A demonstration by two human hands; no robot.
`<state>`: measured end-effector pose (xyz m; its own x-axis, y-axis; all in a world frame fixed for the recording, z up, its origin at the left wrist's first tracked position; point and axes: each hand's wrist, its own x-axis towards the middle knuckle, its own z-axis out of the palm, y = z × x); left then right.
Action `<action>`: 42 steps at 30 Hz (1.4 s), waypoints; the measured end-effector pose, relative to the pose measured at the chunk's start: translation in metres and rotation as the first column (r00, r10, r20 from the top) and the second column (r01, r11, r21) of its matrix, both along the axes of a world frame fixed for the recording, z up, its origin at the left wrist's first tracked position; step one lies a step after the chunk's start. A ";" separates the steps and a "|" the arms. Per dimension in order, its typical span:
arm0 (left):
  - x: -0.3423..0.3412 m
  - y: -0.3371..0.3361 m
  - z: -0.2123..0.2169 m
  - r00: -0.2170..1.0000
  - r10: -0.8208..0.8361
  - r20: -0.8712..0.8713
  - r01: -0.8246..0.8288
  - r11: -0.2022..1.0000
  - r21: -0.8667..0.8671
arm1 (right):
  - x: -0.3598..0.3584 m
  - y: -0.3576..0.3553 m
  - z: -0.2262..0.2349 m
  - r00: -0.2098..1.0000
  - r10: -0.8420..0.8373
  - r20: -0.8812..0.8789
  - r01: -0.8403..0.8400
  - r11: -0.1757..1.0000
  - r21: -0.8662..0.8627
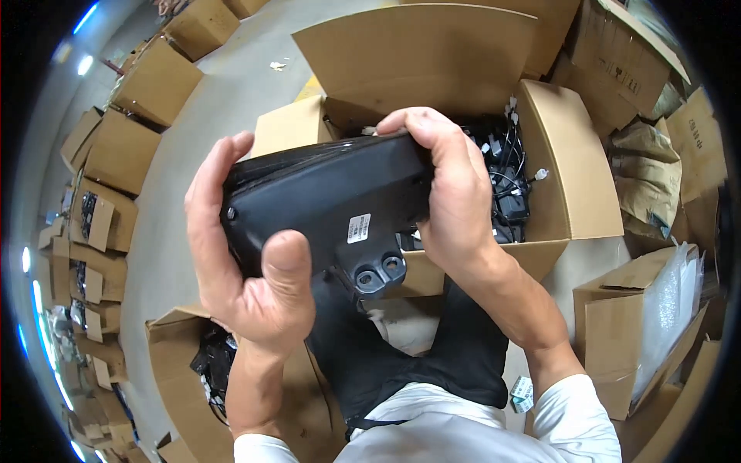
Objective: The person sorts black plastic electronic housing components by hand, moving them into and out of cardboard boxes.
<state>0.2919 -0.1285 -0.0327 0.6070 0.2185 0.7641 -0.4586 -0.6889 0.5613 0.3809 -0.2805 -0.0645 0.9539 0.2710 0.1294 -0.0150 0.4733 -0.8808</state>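
Observation:
Above my lap is a black plastic housing (324, 208) with a glossy far edge, a small white label and a two-hole mounting lug at its near side. My left hand (258, 305) cups its left end, the fingers bent round behind it and the thumb raised in front. Around the right end curls my right hand (459, 193), with fingertips over the top edge. Beyond the housing stands an open cardboard box (571, 162), holding a tangle of black parts and cables (509, 185) with white connectors. The fingers' far sides are partly hidden by the housing.
At lower left, another open carton (174, 339) holds dark wrapped parts. On the right are a carton (610, 339) with bubble wrap (668, 316) and some brown paper (644, 174). More cartons (123, 150) line the left side. A small green-and-white packet (522, 392) lies by my right leg.

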 end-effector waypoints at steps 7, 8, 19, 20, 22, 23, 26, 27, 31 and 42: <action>0.055 -0.017 -0.035 0.961 -0.099 -0.258 0.063 0.987 -0.145 | 0.027 -0.022 -0.042 0.973 -0.218 -0.072 0.219 0.976 0.014; 0.062 -0.017 -0.041 0.969 -0.115 -0.218 0.073 0.979 -0.190 | 0.029 -0.028 -0.043 0.974 -0.223 -0.044 0.223 0.975 -0.007; 0.079 -0.001 -0.044 0.998 0.010 -0.054 -0.027 0.943 -0.333 | 0.027 -0.024 -0.038 0.985 -0.009 0.173 0.011 1.000 -0.011; 0.079 -0.001 -0.044 0.997 -0.025 -0.077 -0.006 0.926 -0.377 | 0.025 -0.023 -0.034 0.990 -0.042 0.136 0.041 0.999 0.014; 0.076 0.002 -0.053 0.977 -0.199 -0.071 0.135 0.844 -0.518 | 0.030 -0.032 -0.038 0.925 -0.082 0.371 0.140 0.981 -0.133; 0.073 0.002 -0.055 0.958 -0.281 -0.063 0.186 0.769 -0.612 | 0.036 -0.037 -0.044 0.813 -0.069 0.578 0.220 0.956 -0.195; 0.049 0.025 -0.082 0.945 -0.315 -0.083 0.209 0.781 -0.588 | 0.035 -0.037 -0.032 0.739 -0.148 0.658 0.396 0.884 -0.246; 0.043 0.032 -0.092 0.936 -0.344 -0.080 0.241 0.786 -0.569 | 0.039 -0.046 -0.022 0.679 -0.137 0.721 0.457 0.848 -0.269; -0.001 0.051 -0.115 0.914 -0.147 -0.378 -0.097 0.825 -0.557 | 0.050 -0.058 0.002 0.507 -0.149 0.849 0.542 0.821 -0.179; 0.000 0.046 -0.083 0.642 -0.743 0.191 0.079 -0.183 -0.980 | 0.010 -0.026 0.013 -0.187 0.430 0.883 0.377 0.862 -0.340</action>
<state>0.2916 -0.0821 -0.1161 0.9897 0.0011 -0.1431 0.0792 0.8282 0.5548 0.3904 -0.3062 -0.0520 -0.1935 0.6787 0.7085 0.9802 0.1639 0.1108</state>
